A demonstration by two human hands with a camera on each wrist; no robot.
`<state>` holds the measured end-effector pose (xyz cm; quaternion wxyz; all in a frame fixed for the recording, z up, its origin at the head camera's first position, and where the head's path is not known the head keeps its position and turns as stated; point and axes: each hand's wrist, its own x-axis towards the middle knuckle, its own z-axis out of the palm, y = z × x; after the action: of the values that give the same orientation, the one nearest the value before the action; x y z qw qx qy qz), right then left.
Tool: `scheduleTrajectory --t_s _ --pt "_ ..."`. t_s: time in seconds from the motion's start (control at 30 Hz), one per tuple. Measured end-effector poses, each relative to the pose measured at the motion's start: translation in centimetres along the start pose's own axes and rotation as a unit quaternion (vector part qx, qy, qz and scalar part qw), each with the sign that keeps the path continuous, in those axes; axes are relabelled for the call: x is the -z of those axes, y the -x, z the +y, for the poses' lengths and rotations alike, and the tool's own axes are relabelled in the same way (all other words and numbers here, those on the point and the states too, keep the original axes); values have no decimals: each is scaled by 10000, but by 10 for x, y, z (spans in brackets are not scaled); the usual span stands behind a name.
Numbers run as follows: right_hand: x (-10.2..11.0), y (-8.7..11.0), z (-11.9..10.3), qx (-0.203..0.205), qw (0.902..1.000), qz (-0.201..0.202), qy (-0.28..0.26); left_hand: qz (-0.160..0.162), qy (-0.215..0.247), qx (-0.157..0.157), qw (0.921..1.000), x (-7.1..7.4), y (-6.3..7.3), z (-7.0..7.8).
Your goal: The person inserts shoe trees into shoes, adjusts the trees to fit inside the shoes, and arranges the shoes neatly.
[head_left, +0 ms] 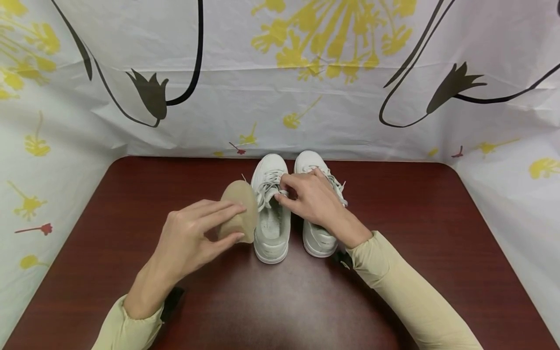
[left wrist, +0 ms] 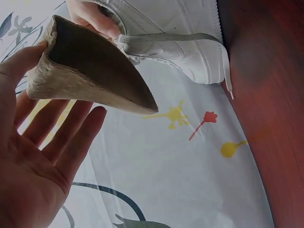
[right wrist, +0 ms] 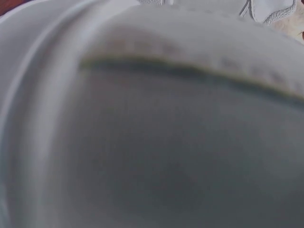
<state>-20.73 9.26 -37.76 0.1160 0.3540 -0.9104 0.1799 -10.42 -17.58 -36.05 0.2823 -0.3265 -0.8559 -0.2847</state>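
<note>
My left hand [head_left: 188,238] pinches a tan moulded-pulp shoe insert [head_left: 240,194] by its wide end, just left of the left white sneaker [head_left: 270,245]. In the left wrist view the insert [left wrist: 95,61] shows a dark hollow side and a narrow toe tip. My right hand [head_left: 317,199] reaches across the right sneaker [head_left: 318,240] and pinches the left one at its tongue, beside the laces. The left shoe's opening faces up. A blurred pale shoe surface [right wrist: 166,142] fills most of the right wrist view, so that hand's fingers are hidden there.
Both sneakers stand side by side, toes away from me, near the back edge of the dark red table [head_left: 280,306]. A white cloth [head_left: 280,97] with yellow and dark floral prints hangs behind and at both sides. A loose lace [left wrist: 190,37] trails from the left shoe.
</note>
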Motion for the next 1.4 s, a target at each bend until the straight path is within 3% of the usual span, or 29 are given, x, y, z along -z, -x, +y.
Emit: scheduleTrajectory --t_s 0.5,1.0,1.4 --pt "0 1 0 -188 9996 -195 -127 322 171 -374 9986 3 -7 13" --pt "-2 -1 4 -44 9992 -29 -404 231 411 -503 9976 3 -14 24" --pt "0 -1 4 -163 9987 -161 -461 376 594 -716 9950 0 -16 34"
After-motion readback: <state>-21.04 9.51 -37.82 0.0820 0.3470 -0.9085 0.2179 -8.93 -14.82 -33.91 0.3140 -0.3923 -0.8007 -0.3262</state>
